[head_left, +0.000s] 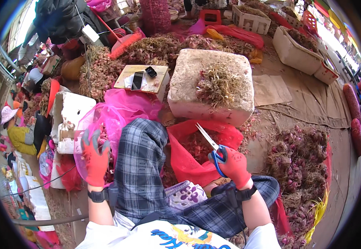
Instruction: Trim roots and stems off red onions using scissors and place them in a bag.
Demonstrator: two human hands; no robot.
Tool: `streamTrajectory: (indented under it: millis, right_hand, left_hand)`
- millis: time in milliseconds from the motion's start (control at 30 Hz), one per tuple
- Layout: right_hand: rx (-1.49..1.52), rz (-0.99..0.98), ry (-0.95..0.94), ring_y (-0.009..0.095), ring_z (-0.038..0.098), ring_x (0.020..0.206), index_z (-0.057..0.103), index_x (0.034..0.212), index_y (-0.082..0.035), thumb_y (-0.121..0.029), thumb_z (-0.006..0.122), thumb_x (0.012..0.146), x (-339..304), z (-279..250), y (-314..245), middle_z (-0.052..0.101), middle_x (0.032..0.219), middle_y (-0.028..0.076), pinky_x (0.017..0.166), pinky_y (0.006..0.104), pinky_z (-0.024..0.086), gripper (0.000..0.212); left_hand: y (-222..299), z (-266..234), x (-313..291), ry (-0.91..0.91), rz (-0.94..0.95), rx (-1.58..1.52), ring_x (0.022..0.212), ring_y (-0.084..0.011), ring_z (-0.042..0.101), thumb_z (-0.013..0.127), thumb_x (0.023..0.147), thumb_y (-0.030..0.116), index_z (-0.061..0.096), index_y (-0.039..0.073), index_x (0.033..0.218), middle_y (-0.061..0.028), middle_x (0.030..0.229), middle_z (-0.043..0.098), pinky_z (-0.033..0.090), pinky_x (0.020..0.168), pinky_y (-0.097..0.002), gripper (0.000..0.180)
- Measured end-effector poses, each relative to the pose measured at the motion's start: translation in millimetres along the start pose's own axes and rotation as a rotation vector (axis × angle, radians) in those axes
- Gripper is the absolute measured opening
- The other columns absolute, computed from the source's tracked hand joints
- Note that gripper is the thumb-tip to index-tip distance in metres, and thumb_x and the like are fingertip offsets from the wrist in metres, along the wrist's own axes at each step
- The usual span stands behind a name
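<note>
Above a brown floor heaped with reddish bulbs, left fingers spread wide and right fingers hold blue-handled scissors.

Bright daylight overall. Foam box: top pale, well lit; near face in softer shade. Strong glare far beyond the box to its right, highlights washed out; another blown patch beyond it, far left. Scissors, just nearer than the box, reasonably crisp. Seated person, well left of it, soft. Black fisheye rim; floor right of box bows.
</note>
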State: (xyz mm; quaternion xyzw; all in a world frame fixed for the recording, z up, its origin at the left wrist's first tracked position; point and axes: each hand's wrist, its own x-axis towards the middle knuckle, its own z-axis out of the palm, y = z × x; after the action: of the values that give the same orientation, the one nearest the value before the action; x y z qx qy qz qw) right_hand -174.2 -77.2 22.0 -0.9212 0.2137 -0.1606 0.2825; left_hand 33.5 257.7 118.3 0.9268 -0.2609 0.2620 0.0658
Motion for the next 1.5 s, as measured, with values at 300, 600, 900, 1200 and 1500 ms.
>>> streamTrajectory:
  millis: [300,600,900,1200,1500]
  right_hand:
    - [-0.079,0.209,0.018,0.03,0.062,0.075,0.062,0.095,-0.012,-0.046,0.064,0.075,25.5,-8.8,25.3,0.064,0.08,0.01,0.063,0.039,0.048,0.04]
    - [-0.057,0.303,0.134,0.031,0.061,0.074,0.063,0.09,-0.012,-0.044,0.068,0.072,58.1,-9.3,41.5,0.064,0.08,0.01,0.063,0.0382,0.047,0.036]
    - [0.282,0.41,-0.105,0.032,0.061,0.066,0.064,0.08,-0.004,-0.047,0.065,0.074,120.5,-8.6,48.4,0.061,0.069,0.017,0.059,0.038,0.044,0.043]
    - [0.214,0.486,0.005,0.026,0.062,0.059,0.067,0.076,-0.002,-0.048,0.061,0.075,143.7,39.4,89.1,0.058,0.06,0.018,0.057,0.0364,0.045,0.047]
    - [1.35,0.735,-0.463,0.004,0.043,0.045,0.063,0.097,-0.008,-0.037,0.059,0.086,114.6,47.5,72.3,0.052,0.064,-0.005,0.041,0.0208,0.036,0.031]
  left_hand:
    - [180.2,144.8,123.0,-1.179,-0.114,-1.595,0.075,-0.0039,0.052,0.057,0.087,0.013,0.055,0.002,0.111,-0.0024,0.089,0.06,0.044,0.066,-0.0197,0.026]
    - [313.6,338.6,104.0,-0.324,-0.313,-1.211,0.093,-0.0264,0.061,0.066,0.075,0.015,0.054,0.002,0.11,-0.014,0.103,0.063,0.047,0.082,-0.035,0.039]
    - [293.3,279.2,125.7,-0.551,-0.205,-1.002,0.097,-0.0287,0.059,0.073,0.067,0.017,0.054,0.002,0.11,-0.0153,0.104,0.062,0.045,0.086,-0.0347,0.049]
    - [221.5,260.3,163.8,-1.143,-0.465,-1.718,0.068,-0.01,0.058,0.059,0.08,0.0,0.058,0.004,0.101,-0.0028,0.082,0.062,0.046,0.057,-0.0221,0.022]
    - [210.0,239.5,165.1,-1.067,-0.633,-1.673,0.063,-0.0087,0.057,0.062,0.082,0.006,0.059,0.004,0.097,-0.002,0.078,0.061,0.05,0.055,-0.0207,0.015]
